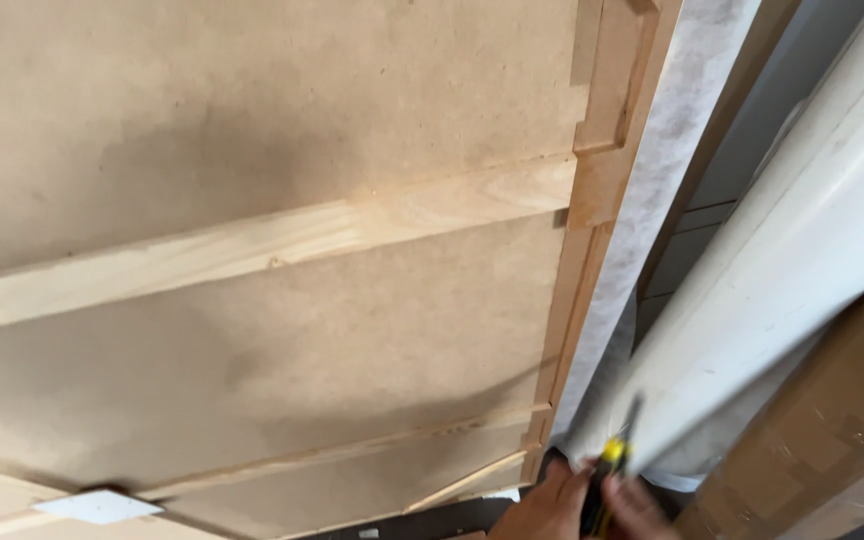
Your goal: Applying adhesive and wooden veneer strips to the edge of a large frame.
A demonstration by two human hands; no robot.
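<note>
My right hand [564, 500] shows at the bottom edge, its fingers closed around a yellow and black hand tool [610, 462] with a dark tip pointing up. The tool tip lies by the lower end of a strip of white fabric [652, 190] that runs along the right edge of a brown fibreboard panel [252, 100]. Pale wooden slats [282, 240] cross the panel, and a wooden frame [592, 200] borders it. My left hand is out of sight.
A large white roll [802, 240] leans diagonally to the right of the panel. A brown cardboard box wrapped in clear tape [832, 430] sits at the bottom right. A small white piece [97, 506] lies on the panel at the bottom left.
</note>
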